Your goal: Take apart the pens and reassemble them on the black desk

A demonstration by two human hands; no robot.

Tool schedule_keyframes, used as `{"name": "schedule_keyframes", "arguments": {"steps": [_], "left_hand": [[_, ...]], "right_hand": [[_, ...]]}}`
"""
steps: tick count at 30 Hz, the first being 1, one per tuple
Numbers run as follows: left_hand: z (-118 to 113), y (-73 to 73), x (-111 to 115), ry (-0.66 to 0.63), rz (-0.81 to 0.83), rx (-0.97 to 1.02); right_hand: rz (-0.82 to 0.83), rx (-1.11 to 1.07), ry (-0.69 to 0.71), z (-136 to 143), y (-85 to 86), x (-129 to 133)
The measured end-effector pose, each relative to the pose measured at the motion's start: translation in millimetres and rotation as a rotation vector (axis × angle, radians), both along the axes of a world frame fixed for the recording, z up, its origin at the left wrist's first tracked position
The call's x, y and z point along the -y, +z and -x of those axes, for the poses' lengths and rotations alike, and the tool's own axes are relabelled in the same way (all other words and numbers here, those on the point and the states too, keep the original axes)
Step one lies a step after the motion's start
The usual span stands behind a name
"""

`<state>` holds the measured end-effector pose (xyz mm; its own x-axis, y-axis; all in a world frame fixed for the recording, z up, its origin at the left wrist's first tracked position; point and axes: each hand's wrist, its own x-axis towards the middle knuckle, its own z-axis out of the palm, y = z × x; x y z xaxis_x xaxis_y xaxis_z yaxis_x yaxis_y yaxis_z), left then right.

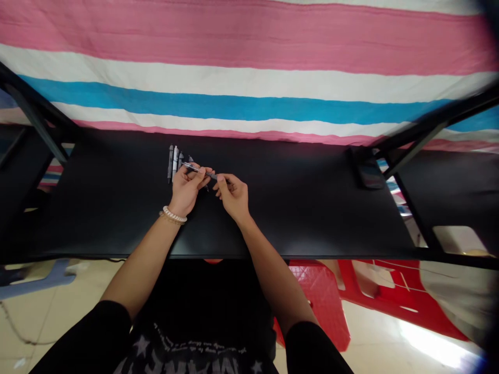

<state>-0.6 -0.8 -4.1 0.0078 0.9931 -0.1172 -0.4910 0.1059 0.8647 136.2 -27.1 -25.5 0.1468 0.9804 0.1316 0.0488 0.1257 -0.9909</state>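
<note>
A slim clear-and-dark pen (pixel 192 167) slants between my two hands over the black table. My left hand (pixel 187 188), with a beaded band at its wrist, pinches the pen's barrel. At the pen's right end, the thumb and fingers of my right hand (pixel 233 196) are closed on its dark tip. Just behind my left hand, a dark pen (pixel 170 164) and a white pen (pixel 175 159) lie side by side, pointing away from me. More dark pens beside them are partly hidden by my left hand.
A dark phone-like object (pixel 370 174) lies on the black table (pixel 304 208) at its right end, beside a metal frame. Striped cloth (pixel 241 108) hangs along the far edge. Red plastic stools (pixel 323 301) stand below the near edge.
</note>
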Motion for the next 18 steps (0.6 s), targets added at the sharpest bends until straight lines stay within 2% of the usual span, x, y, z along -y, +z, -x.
{"name": "schedule_keyframes", "arguments": {"steps": [8, 13, 18], "left_hand": [[-0.7, 0.3, -0.1, 0.021, 0.027, 0.031], [1.1, 0.8, -0.9, 0.018, 0.013, 0.028], [2.0, 0.8, -1.1, 0.016, 0.001, -0.002]], "right_hand": [[-0.100, 0.017, -0.043, -0.5, -0.3, -0.9], [0.004, -0.074, -0.015, 0.3, 2.0, -0.7], [-0.039, -0.016, -0.018, -2.1, 4.9, -0.5]]}}
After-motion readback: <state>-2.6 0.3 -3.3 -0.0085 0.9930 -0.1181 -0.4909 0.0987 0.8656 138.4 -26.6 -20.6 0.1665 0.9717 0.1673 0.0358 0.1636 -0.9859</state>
